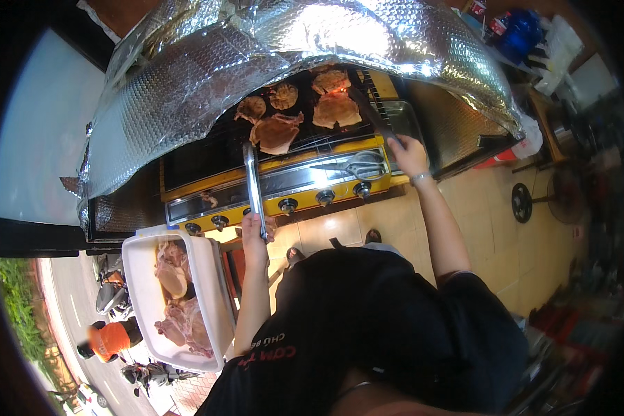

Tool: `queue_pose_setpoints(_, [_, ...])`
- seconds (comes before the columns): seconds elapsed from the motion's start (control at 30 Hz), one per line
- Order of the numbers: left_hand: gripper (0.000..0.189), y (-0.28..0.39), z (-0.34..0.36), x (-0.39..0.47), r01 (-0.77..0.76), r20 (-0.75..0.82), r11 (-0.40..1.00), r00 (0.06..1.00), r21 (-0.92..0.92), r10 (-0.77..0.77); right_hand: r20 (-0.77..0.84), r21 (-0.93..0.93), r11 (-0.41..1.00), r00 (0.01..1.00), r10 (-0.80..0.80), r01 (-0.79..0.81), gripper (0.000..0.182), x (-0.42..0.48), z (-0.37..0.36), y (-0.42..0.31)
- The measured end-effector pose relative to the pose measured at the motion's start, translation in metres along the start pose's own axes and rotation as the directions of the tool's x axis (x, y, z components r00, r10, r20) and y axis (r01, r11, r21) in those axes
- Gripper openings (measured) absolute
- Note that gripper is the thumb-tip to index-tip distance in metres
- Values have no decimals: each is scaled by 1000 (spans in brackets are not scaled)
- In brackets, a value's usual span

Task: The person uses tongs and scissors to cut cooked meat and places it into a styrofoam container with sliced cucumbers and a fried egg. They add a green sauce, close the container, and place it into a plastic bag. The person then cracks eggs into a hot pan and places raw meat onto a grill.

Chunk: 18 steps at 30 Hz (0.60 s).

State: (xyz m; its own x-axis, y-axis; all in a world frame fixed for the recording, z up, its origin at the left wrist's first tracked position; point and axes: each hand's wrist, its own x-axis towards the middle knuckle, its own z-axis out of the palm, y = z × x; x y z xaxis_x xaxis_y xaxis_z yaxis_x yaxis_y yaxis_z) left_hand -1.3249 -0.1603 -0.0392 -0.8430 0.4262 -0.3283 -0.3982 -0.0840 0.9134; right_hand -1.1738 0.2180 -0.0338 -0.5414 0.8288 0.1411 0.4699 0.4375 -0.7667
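My left hand (pixel 256 236) is closed around a pair of metal tongs (pixel 255 187). Their tips are at the near left edge of a large pork chop (pixel 276 134) on the grill grate (pixel 317 139); whether they grip it I cannot tell. In my right hand (pixel 410 156) is a long dark utensil (pixel 372 115), its far end beside a browned piece of meat (pixel 331 81) with a glow next to it. Another slab of meat (pixel 337 110) lies just left of the utensil. Two smaller browned pieces, one a round piece (pixel 284 96), rest farther back.
Kitchen scissors (pixel 361 165) lie on the grill's front ledge, above several control knobs (pixel 288 206). Bubble-foil sheeting (pixel 187 109) hoods the grill. A white plastic tub (pixel 145 333) at left holds raw meat (pixel 187 322). A metal tray (pixel 408 117) sits right of the grate.
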Motion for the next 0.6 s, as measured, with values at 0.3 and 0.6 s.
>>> queue_pose_setpoints(0.3, [18, 1, -17, -19, -27, -82, 991, 997, -133, 16, 300, 467, 746, 879, 370, -474, 30, 43, 38, -27])
queue_pose_setpoints(0.6, [19, 1, -23, -33, -50, -126, 984, 992, -171, 29, -62, -131, 983, 988, -139, 130, 35, 56, 35, -14])
